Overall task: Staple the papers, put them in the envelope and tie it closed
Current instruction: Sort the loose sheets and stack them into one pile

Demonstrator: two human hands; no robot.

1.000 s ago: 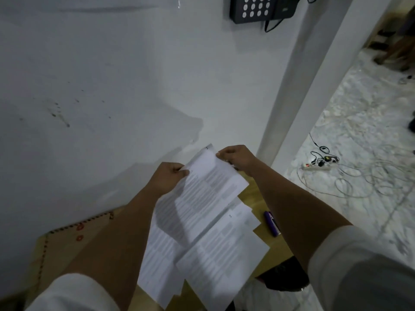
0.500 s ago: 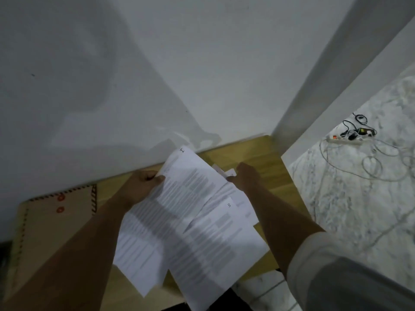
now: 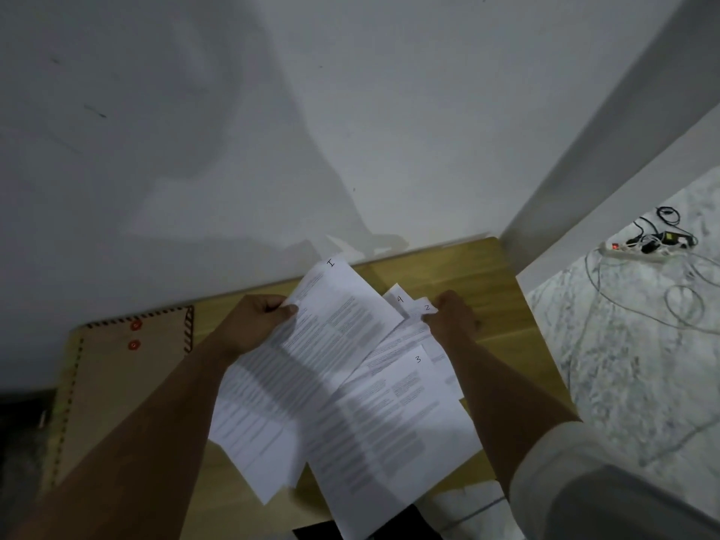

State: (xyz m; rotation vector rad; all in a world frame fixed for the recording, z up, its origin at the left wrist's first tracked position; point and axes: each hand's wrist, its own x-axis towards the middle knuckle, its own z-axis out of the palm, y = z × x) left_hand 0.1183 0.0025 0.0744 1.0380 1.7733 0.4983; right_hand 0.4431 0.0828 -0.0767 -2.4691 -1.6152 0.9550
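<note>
From the head view, the person is sorting loose printed sheets over a wooden tabletop (image 3: 475, 263) near the frame's centre. The left hand (image 3: 253, 325) is pinching the left edge of the sheet numbered 1 (image 3: 343, 317), fingers clamped on it. The right hand (image 3: 452, 317) is gripping the corner of the sheet numbered 2 (image 3: 422, 311), fingers curled round that corner, with sheet 4 (image 3: 397, 296) peeking out behind and sheet 3 (image 3: 393, 415) fanned out lower down.

I'd judge this to be the gathering step: the papers are splayed, not squared, and nothing is stapled yet. The next move seems to call for ordering the pages and tapping their edges flush before stapling; no stapler is showing here.

The brown string-tie envelope (image 3: 117, 387) is lying flat at the left of the frame, touching no hand, its two red buttons (image 3: 134, 335) near the top. What it holds I cannot tell, though no sheet is poking out.
</note>
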